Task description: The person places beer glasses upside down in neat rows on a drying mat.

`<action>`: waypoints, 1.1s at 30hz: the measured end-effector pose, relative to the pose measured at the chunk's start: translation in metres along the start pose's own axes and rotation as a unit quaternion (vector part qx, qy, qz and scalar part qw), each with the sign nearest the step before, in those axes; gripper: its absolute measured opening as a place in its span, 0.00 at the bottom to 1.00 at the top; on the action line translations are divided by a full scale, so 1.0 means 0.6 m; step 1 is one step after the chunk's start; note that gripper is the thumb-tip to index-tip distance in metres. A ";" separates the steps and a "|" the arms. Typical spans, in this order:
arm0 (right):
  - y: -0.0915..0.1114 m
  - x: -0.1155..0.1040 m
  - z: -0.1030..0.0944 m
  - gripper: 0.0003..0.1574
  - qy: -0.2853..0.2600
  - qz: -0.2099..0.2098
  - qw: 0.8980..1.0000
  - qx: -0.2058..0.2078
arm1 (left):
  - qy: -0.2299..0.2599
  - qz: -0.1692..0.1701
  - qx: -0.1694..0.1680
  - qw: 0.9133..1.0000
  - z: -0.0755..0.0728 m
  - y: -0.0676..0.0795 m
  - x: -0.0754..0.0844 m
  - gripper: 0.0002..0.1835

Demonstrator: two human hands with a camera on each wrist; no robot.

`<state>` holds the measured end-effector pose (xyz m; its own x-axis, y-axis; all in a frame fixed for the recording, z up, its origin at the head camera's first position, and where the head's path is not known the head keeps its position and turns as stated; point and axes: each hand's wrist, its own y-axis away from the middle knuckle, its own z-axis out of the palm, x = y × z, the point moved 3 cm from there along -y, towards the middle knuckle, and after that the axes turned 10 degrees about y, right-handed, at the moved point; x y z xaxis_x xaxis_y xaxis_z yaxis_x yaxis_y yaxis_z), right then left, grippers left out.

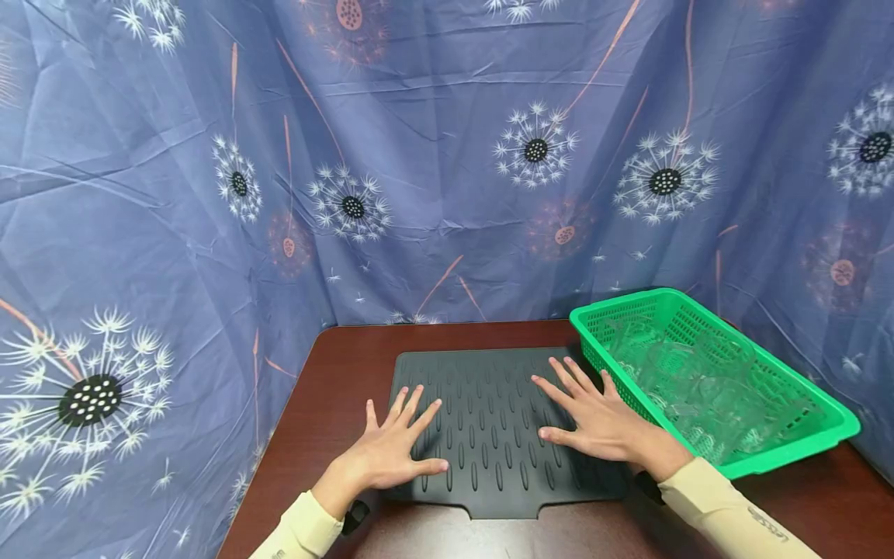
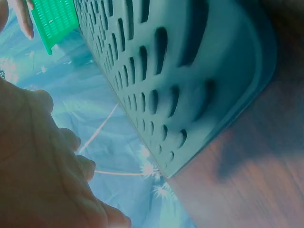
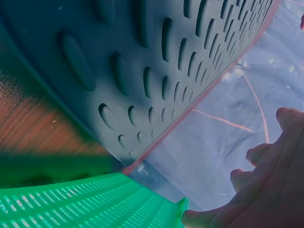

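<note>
A dark grey mat (image 1: 489,435) with raised oval ridges lies flat on the brown table. Over its left part my left hand (image 1: 391,454) is held with fingers spread, holding nothing. My right hand (image 1: 594,419) is spread likewise over the mat's right part, close to a green plastic basket (image 1: 796,458). Several clear glass vessels (image 1: 726,404) lie jumbled inside that basket; their exact kind is hard to make out. In the left wrist view the left hand (image 2: 42,161) appears apart from the mat. The right wrist view has the right hand (image 3: 266,185) near the basket's wall (image 3: 95,204).
The brown table (image 1: 342,373) shows to the left of the mat and along its front. A blue curtain (image 1: 433,155) with dandelion prints hangs behind the table and on both sides. The basket stands angled along the table's right side.
</note>
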<state>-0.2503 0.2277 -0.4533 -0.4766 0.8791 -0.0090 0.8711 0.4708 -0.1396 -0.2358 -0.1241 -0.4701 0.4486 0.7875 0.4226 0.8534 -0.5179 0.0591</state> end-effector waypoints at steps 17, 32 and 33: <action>0.004 0.003 0.016 0.53 -0.003 0.006 1.000 -0.009 | 0.013 0.006 0.008 1.000 0.004 -0.011 -0.010 0.51; 0.003 0.023 0.008 0.34 -0.070 0.008 0.994 0.089 | 0.090 0.034 0.153 0.984 -0.009 -0.020 -0.045 0.32; 0.004 0.024 0.009 0.34 -0.074 0.012 0.994 0.085 | 0.096 0.031 0.154 0.983 -0.007 -0.020 -0.049 0.30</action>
<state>-0.2558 0.2411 -0.4590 -0.4797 0.8630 -0.1583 0.8554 0.4198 -0.3036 -0.2603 -0.1426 -0.4795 0.4684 0.6653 0.5813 0.8795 -0.4133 -0.2358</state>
